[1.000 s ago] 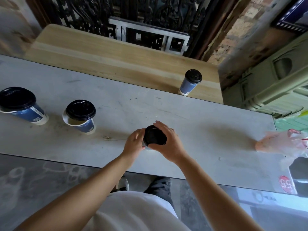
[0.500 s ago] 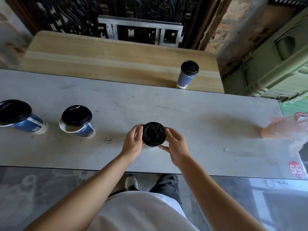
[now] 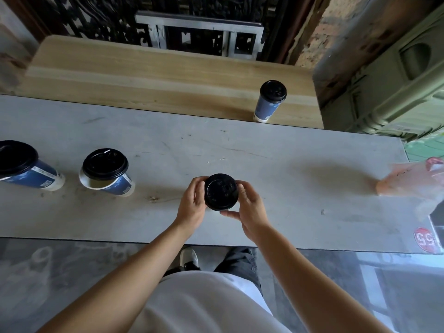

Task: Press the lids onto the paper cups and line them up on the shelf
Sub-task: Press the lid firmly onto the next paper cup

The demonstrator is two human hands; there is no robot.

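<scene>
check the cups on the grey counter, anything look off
Yes: the second cup from the left has its lid sitting crooked, leaving an open crescent at the near rim. It is not pressed on.

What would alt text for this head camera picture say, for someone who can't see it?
Seen from above, a person's left hand and right hand grip a black-lidded paper cup over a grey counter. Two more blue cups stand at the left, the nearer one's lid sitting crooked, and one lidded cup stands on the wooden shelf behind.
</scene>
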